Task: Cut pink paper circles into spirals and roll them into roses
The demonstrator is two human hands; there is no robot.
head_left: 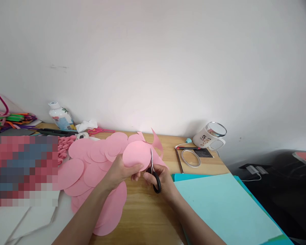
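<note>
Between the thumb and fingers of my left hand (123,172) is a pink paper circle (136,154), tilted up above the table. My right hand (163,178) grips black-handled scissors (156,182), its fingers in the loops. Their blades point upward along the right edge of the circle. A curled pink paper offcut (157,143) hangs at that edge, behind the blades. Several overlapping pink paper circles (94,173) lie on the table beyond and to the left of my left hand.
A white lidded mug (206,137), a tape roll (191,158) and pens (179,160) stand or lie at the back right. Light-blue sheets (224,207) cover the right side. Pink scissors (102,130), a white bottle (60,115) and colourful pipe cleaners (12,118) are at the back left.
</note>
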